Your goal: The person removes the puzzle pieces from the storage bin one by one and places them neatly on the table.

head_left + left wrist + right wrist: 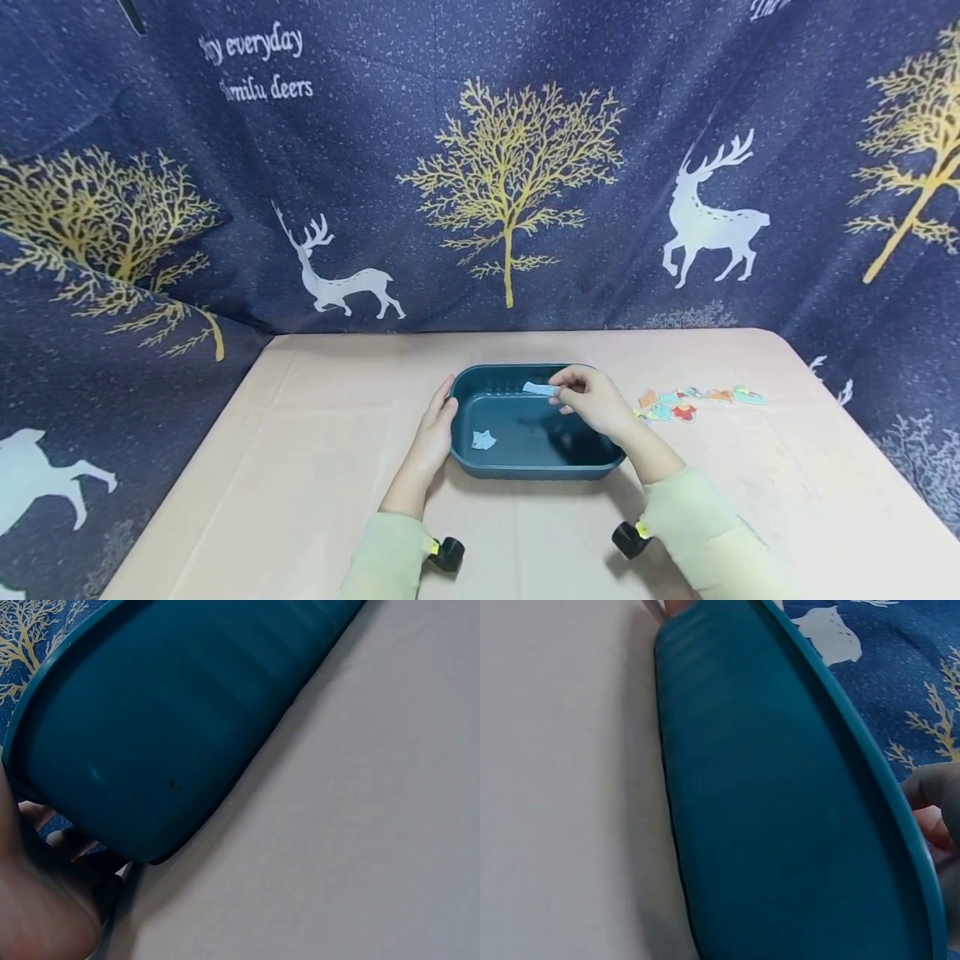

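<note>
A dark teal rectangular tub [536, 472] stands on the table. At its left end, my left hand [435, 433] holds the wall, with the thumb at the rim and the fingers along the outside. The left wrist view shows this hand [45, 892] beside the tub's outer wall [150, 735]. Over the tub's right part, my right hand [596, 404] pinches a small flat light-blue piece [538, 389] between thumb and fingers. Another pale blue, irregular piece [483, 440] lies on the tub floor at the left. In the right wrist view the tub hides most of the right hand [937, 802].
Several small colourful flat pieces [683, 412] lie right of the tub. The table has a pale pink cover [322, 433]. Behind it hangs a dark blue cloth [360, 167] with deer and trees. Black wrist cameras [448, 554] sit at both sleeves.
</note>
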Demonstrator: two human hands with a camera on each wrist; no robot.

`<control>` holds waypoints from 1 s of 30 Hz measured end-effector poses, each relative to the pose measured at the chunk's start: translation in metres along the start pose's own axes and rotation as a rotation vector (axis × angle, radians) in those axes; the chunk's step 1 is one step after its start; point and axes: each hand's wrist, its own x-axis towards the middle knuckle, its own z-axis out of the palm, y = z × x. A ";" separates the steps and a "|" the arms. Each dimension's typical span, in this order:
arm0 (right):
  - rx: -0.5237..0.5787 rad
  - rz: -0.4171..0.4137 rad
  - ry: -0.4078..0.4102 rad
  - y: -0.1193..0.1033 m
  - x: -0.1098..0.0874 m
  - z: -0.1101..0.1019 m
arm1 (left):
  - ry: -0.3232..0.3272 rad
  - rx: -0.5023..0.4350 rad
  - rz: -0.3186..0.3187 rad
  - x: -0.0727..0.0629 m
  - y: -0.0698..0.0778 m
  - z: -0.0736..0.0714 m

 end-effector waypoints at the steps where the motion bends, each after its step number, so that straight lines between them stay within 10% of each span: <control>1: 0.011 0.003 0.003 0.000 -0.001 -0.002 | 0.001 0.002 -0.002 0.000 0.000 0.000; 11: 0.106 0.016 0.082 0.005 -0.014 -0.020 | -0.011 0.002 -0.027 -0.009 0.019 -0.002; 18: 0.187 -0.001 0.148 0.008 -0.028 -0.041 | 0.012 0.023 -0.017 0.001 -0.001 -0.001; 30: 0.356 -0.068 0.258 0.024 -0.046 -0.066 | -0.009 0.028 -0.039 -0.016 0.033 -0.001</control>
